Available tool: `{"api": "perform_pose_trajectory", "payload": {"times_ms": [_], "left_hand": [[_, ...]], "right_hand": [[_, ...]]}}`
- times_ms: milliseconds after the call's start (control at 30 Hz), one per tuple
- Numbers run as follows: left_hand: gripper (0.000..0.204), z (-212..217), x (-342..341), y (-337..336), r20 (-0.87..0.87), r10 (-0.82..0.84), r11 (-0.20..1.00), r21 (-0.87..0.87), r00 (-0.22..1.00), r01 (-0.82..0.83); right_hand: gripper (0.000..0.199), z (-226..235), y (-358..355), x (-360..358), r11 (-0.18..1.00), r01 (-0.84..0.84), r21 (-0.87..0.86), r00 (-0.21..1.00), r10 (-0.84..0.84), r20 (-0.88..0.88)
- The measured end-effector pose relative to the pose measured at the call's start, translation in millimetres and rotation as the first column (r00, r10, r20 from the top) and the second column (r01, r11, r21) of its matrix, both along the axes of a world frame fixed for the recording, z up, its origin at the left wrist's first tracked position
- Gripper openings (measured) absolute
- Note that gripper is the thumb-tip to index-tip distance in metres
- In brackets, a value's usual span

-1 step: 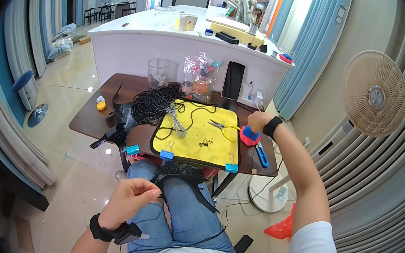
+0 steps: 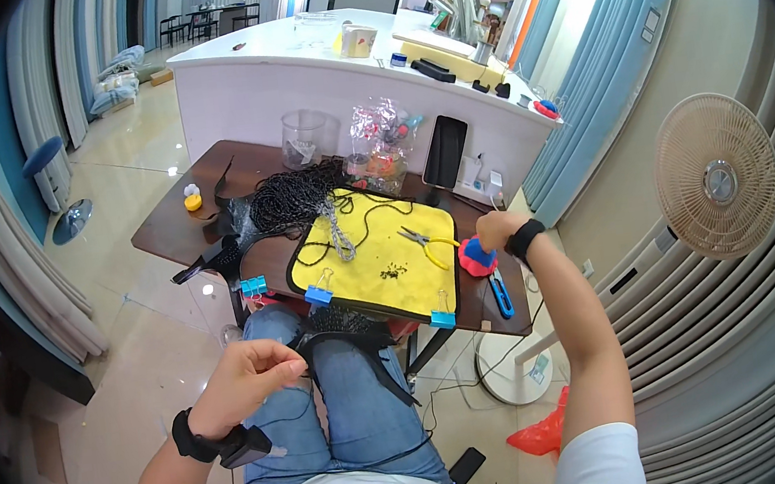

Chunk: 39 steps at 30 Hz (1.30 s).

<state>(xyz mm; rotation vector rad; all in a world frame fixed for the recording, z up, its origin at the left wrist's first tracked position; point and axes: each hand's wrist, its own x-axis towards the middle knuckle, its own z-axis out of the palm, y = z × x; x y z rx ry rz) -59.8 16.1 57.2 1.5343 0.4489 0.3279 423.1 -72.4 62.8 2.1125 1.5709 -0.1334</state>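
Observation:
My left hand [image 2: 254,372] hovers above my left thigh, thumb and fingertips pinched together; anything between them is too small to make out. At the table's right edge my right hand [image 2: 499,227] is closed just over a pincushion [image 2: 477,257] with a blue top and a red scalloped edge. Whether its fingers hold a pin or needle there is hidden. Beside the pincushion lie a blue utility knife [image 2: 501,296] and yellow-handled pliers [image 2: 430,247]. The pliers rest on a yellow mat [image 2: 364,288] with small dark bits on it. Black netting [image 2: 349,325] drapes over my lap.
Blue binder clips [image 2: 319,295] grip the mat's near edge. Behind it are a heap of black cord [image 2: 292,200], a clear tub [image 2: 307,138], a plastic bag of bits [image 2: 382,152] and a propped phone [image 2: 446,151]. A fan [image 2: 718,176] stands at right.

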Motion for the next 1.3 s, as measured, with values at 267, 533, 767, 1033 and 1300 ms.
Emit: {"api": "perform_pose_trajectory", "payload": {"times_ms": [267,533,767,1033,1300], "left_hand": [[0.014,-10.0,-5.4,-1.9,0.011,0.132,0.981,-0.142,0.991,-0.129],[0.010,-16.7,5.6,-31.8,0.141,0.242,0.952,-0.227,0.960,-0.206],[0.010,-15.8,12.8,-56.5,0.234,0.205,0.955,-0.262,0.950,-0.141],[0.011,-29.8,30.1,-95.4,0.495,-0.103,0.730,0.627,0.863,-0.272],[0.013,-41.1,36.7,-108.9,0.461,-0.090,0.585,0.742,0.883,-0.328]], "right_hand": [[0.021,69.1,-56.9,-44.6,0.924,-0.107,0.366,0.992,0.124,-0.025],[0.029,12.6,-113.5,-296.9,0.059,0.392,0.918,0.622,0.719,-0.311],[0.044,-26.9,-63.1,-349.7,0.225,0.839,0.495,0.181,0.743,-0.645],[0.044,-13.8,-3.4,-310.3,0.275,0.944,0.184,-0.118,0.800,-0.589],[0.040,-1.1,11.5,-319.5,0.068,0.803,0.592,0.380,0.706,-0.597]]}}
